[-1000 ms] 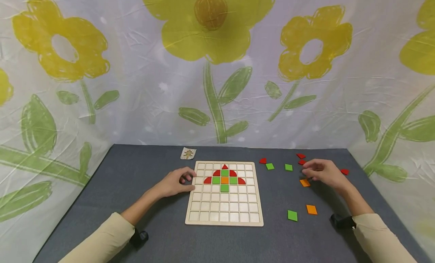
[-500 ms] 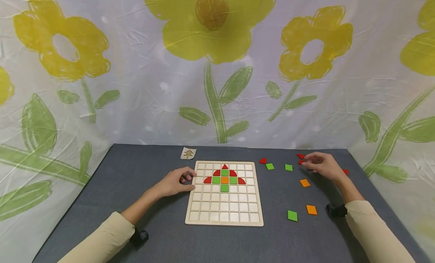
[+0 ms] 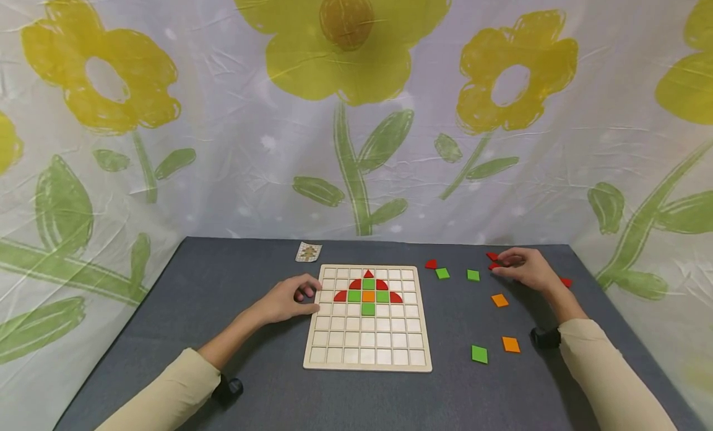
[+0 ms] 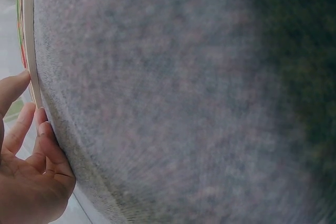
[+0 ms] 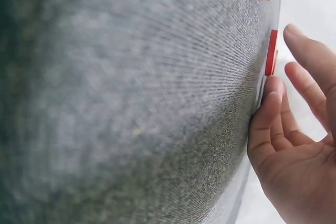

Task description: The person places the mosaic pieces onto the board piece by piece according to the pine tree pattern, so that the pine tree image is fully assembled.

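A wooden grid board [image 3: 367, 340] lies at the middle of the table, bearing a symmetrical pattern of red, green and orange pieces near its top. My left hand [image 3: 286, 300] rests against the board's left edge, thumb and fingers loosely bent, as the left wrist view also shows. At the far right, my right hand [image 3: 523, 270] hovers low over the table beside two red pieces [image 3: 492, 256]. In the right wrist view its thumb and fingers are apart, and a red piece [image 5: 271, 53] lies just beyond the fingertips. Another red piece [image 3: 566, 282] is partly covered by that hand.
Right of the board lie loose tiles: a red piece [image 3: 431, 264], green squares [image 3: 473, 275], and orange squares [image 3: 500, 301] nearer me. A small pattern card [image 3: 308, 252] sits behind the board. Flowered cloth [image 3: 256, 171] hangs along the table's back and sides.
My right hand has moved slightly up and left, away from the upper orange square and close to the red pieces. The left hand and board have stayed put.
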### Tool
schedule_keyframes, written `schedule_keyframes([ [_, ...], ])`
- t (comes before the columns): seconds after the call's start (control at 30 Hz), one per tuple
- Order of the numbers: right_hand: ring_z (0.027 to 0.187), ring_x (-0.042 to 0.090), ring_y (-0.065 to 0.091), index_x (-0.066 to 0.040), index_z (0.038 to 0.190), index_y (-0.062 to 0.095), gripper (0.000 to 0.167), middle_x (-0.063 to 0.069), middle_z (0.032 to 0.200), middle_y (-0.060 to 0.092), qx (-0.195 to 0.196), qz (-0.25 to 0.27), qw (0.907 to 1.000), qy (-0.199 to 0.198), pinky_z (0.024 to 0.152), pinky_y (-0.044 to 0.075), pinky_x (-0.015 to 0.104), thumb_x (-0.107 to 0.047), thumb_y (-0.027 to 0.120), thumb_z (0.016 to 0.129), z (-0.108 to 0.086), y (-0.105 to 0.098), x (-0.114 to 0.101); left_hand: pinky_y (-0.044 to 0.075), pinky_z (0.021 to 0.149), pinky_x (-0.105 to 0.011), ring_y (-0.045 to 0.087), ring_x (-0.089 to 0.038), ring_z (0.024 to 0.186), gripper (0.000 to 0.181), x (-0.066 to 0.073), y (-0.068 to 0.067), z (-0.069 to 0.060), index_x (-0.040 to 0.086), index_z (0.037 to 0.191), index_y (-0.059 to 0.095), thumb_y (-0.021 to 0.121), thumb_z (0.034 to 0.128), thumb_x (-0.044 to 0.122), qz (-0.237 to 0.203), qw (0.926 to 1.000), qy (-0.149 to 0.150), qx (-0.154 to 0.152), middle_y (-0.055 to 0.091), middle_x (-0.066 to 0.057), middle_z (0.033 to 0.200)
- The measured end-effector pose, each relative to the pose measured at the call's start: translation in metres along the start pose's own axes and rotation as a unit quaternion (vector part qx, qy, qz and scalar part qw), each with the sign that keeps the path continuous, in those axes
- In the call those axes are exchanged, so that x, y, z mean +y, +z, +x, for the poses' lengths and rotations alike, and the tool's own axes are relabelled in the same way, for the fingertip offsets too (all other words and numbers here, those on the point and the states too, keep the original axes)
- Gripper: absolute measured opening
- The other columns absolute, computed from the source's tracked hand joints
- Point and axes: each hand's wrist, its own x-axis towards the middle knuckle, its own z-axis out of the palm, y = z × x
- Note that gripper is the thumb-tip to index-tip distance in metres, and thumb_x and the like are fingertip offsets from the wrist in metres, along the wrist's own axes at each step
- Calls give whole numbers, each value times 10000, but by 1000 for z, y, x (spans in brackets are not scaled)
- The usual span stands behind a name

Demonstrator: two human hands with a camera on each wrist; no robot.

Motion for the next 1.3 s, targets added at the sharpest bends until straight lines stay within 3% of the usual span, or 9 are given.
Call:
schedule_keyframes([
  [0.13,991,351,593,63,1173,676,413,225,1102,669,-48,-81,10000,8,796,482,396,-206,821,895,4,0,2,439,782,-413,529,-203,851,367,-1,1,0,49,1216,636,798,906,159,12,10000,-12,5,585,-32,1002],
  [0.37,896,311,566,73,1132,678,378,207,1039,676,-214,-178,9996,62,713,476,366,-167,829,882,10,-3,2,436,782,-417,529,-204,853,365,-2,1,1,55,1216,637,798,907,163,-12,10000,-47,7,584,-34,1006],
  [0.7,888,317,580,45,1072,702,335,168,1000,685,-388,-371,9985,75,773,471,431,-216,818,897,17,-3,-2,434,780,-412,525,-206,849,361,-1,0,1,50,1213,633,794,909,161,-28,10000,-14,-10,581,-39,1004],
  [1.3,825,238,557,50,1009,659,243,105,904,672,-624,-97,9980,-95,734,453,332,-76,818,876,16,-5,-6,432,776,-409,529,-230,839,348,1,-1,0,39,1207,631,786,911,136,-30,10000,29,-16,578,-56,997],
])
